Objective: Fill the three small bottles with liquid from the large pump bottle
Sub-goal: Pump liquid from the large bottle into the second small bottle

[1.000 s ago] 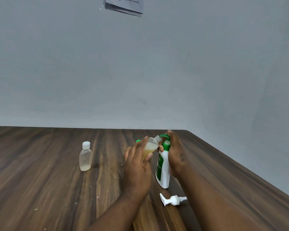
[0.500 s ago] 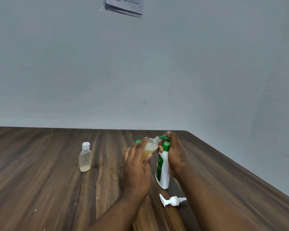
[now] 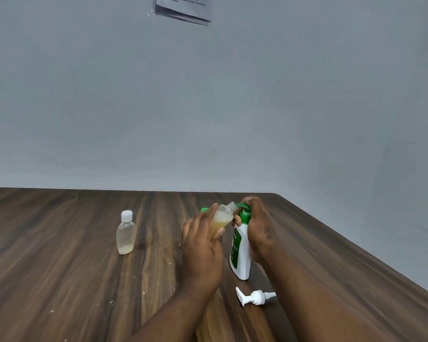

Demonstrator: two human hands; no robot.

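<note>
Left grip holds tilted small bottle, half full; right grip curled round pump bottle head. Capped bottle looks near-empty; third unseen.

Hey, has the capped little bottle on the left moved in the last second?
No. The capped small bottle stands on the same dark grain streak of the table, equally far from its back edge.
</note>
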